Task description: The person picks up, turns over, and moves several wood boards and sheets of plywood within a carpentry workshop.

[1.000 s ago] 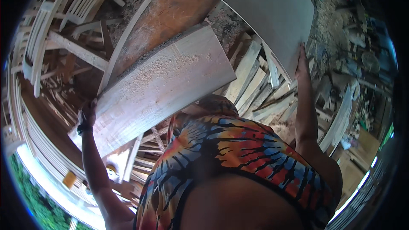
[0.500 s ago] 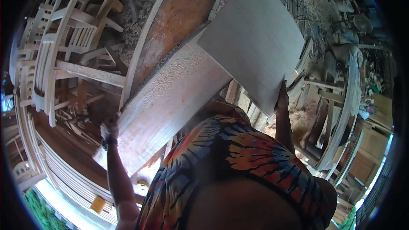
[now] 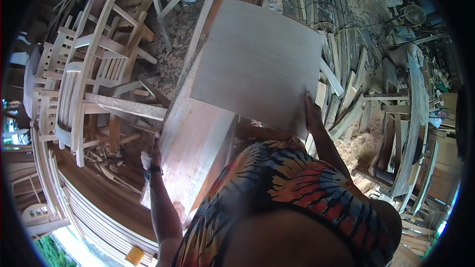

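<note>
The person's right hand swings the grey, flat rectangular panel leftward, from clear of the long, pale wooden board to across its far part, resting there or just above; from here it's hard to tell. It now hides most of the board's sawdust. The board itself turns to point further forward.

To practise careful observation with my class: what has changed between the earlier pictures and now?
The grey panel has moved leftward over the light wooden board, now covering its far part; the right hand went with it. The camera view shifted too. The left hand stays at the board's left edge, the right at the panel's edge.
</note>
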Motion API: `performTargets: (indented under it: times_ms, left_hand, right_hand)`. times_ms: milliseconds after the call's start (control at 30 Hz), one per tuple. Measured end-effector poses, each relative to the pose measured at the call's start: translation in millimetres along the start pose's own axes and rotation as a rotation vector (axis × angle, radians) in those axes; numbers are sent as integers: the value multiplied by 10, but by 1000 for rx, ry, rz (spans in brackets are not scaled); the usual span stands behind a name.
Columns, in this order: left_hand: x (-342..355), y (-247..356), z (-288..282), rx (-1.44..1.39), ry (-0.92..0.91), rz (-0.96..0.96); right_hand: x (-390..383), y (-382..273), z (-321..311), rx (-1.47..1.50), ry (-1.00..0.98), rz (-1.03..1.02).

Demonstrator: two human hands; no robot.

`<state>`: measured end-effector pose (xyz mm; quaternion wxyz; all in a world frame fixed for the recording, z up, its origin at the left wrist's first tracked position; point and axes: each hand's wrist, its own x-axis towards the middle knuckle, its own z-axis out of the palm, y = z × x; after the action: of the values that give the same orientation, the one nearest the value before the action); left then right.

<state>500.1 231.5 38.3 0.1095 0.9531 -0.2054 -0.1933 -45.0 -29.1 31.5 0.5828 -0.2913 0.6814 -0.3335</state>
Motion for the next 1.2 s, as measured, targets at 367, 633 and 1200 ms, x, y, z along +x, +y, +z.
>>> performTargets:
  times_ms: [367,633,1200]
  left_hand:
    - [565,671,99,-51,-54,-37]
    - [721,835,144,32,-198,-26]
    - [424,897,8,-34,-42,106]
  right_hand:
    - [-274,-322,1156,-159,-83,-105]
    - [-219,-118,1185,-142,7,-28]
    - [-438,-122,1130,-96,33,-103]
